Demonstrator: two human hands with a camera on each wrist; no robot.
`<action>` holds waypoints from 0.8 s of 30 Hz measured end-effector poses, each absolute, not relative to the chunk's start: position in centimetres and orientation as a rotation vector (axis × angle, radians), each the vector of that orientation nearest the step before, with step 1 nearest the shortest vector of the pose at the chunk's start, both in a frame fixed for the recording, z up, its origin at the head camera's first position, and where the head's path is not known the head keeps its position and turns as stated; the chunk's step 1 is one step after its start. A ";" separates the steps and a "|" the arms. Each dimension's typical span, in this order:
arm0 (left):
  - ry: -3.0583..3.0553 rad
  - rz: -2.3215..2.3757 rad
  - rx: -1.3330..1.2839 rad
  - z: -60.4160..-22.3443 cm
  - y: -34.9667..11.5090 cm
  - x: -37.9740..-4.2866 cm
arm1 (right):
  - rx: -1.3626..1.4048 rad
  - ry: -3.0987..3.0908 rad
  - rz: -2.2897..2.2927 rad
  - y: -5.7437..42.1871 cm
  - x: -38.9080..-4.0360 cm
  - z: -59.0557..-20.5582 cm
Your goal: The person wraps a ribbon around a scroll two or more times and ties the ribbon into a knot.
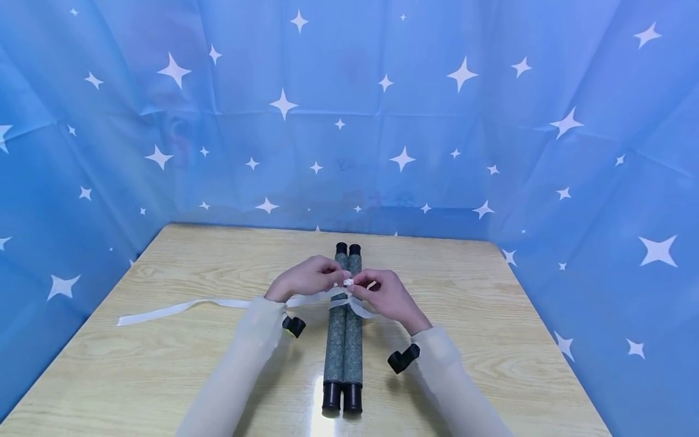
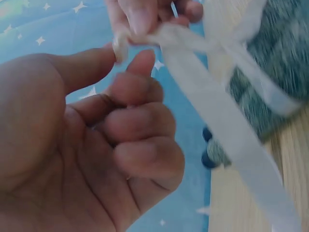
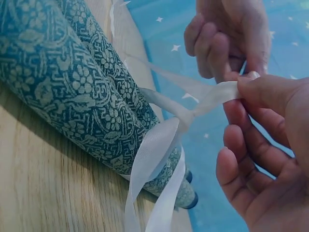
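Observation:
A rolled scroll (image 1: 335,349) in green patterned fabric, wound on two rods with dark end knobs (image 1: 352,399), lies lengthwise on the table. White ribbon (image 1: 164,312) wraps around its middle, and one long tail stretches left. Over the scroll's far half, my left hand (image 1: 311,279) pinches the ribbon's end by thumb and index finger. My right hand (image 1: 389,297) grips the same ribbon piece just beside it, between thumb and fingers. In the right wrist view, a ribbon crossing (image 3: 182,120) sits above the fabric, with loops hanging below it.
The light wooden table (image 1: 480,364) carries the scroll. Blue cloth (image 1: 349,139) with white stars stands behind the table and along both sides. Each sleeved wrist wears a small black camera, one on the left (image 1: 295,326) and one on the right (image 1: 403,358).

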State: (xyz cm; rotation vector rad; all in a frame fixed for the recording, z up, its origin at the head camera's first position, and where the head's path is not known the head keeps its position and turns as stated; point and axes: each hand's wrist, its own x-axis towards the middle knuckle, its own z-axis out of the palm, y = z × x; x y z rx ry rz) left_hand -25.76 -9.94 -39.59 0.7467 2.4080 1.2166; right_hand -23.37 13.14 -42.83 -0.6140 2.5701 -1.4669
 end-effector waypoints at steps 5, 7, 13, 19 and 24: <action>2.520 1.139 0.673 -40.0 -11.3 -27.2 | -0.582 2.579 -1.460 13.4 -23.4 -42.6; 2.566 1.084 0.662 -40.3 -11.7 -27.7 | -0.568 2.572 -1.466 13.5 -23.4 -42.6; 2.633 0.890 0.643 -41.9 -12.1 -29.0 | -0.571 2.555 -1.470 13.5 -23.3 -42.7; 2.638 0.753 0.643 -43.6 -11.2 -29.7 | -0.565 2.554 -1.473 13.6 -23.2 -42.8; 2.677 0.746 0.705 -44.8 -10.8 -29.7 | -0.577 2.556 -1.473 13.6 -23.1 -43.0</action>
